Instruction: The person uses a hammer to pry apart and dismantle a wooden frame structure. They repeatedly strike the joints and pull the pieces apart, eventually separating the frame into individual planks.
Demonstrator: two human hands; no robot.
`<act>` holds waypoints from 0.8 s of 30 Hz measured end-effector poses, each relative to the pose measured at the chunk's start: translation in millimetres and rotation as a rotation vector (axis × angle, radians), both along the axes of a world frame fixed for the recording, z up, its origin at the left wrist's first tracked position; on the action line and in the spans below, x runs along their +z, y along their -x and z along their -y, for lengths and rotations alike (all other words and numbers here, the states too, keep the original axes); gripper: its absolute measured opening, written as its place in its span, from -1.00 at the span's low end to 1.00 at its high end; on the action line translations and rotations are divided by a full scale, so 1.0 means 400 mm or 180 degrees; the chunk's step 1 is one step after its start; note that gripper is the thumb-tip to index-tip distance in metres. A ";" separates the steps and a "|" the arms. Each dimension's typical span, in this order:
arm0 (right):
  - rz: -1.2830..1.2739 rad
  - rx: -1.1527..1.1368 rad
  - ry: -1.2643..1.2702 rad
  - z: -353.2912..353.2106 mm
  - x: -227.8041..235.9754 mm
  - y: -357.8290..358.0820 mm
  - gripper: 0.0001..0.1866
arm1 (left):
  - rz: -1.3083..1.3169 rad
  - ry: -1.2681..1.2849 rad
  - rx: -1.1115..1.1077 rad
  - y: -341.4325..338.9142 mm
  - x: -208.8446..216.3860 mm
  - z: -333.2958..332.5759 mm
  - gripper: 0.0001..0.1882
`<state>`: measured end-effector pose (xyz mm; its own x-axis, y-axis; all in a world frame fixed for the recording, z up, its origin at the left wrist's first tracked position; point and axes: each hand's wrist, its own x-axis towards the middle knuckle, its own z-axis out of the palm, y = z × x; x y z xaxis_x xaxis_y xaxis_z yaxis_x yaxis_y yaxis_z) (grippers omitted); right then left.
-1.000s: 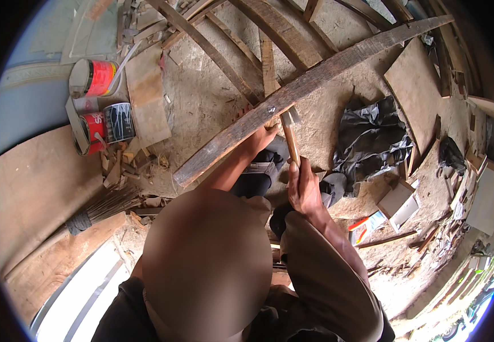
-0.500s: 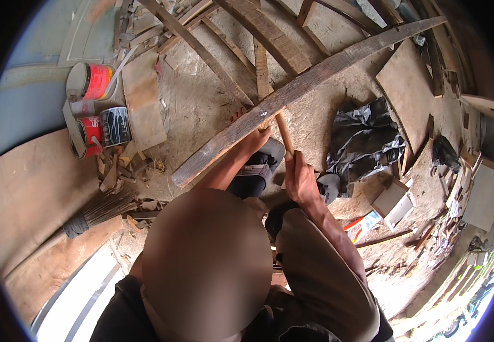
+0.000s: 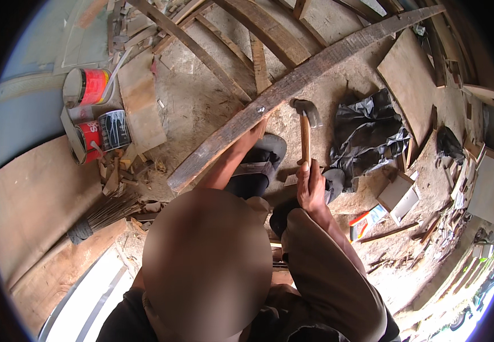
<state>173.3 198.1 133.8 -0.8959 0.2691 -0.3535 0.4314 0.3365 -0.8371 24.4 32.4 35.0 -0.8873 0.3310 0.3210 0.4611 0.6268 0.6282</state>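
A dusty, grey-tan rough floor [image 3: 198, 105], littered with scraps.
On its right side lie a crumpled black plastic sheet [image 3: 369, 134], a pale open-sided box [image 3: 399, 196] and, near that box, a red, orange and white flat packet [image 3: 367, 221], with a thin dark wooden stick [image 3: 389, 232] just beside the packet; on the left rest a stained light-brown flat board [image 3: 142, 105] and a jumble of small brown wood offcuts [image 3: 113, 174] (some too small to tell apart).

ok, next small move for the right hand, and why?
I'd probably move the hammer toward the curved plank: the right hand grips its handle, its head is apart from the plank, and the left hand is partly hidden by it.
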 end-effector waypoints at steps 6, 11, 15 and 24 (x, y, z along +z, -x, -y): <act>-0.0024 -0.0030 0.0049 0.006 -0.017 0.008 -0.65 | -0.0302 -0.0089 -0.0178 0.072 -0.021 0.012 -0.76; 0.0163 0.0207 0.0164 0.004 -0.006 0.001 -0.65 | -0.0112 -0.0621 -0.0491 0.077 0.029 0.000 -0.80; 0.0174 0.0225 0.0279 0.013 0.006 0.006 -0.64 | -0.0126 -0.0570 -0.0587 0.087 -0.032 0.023 -0.84; 0.0242 0.0244 0.0281 0.016 0.008 0.014 -0.59 | 0.0051 -0.0236 0.0087 0.026 -0.037 -0.011 -0.87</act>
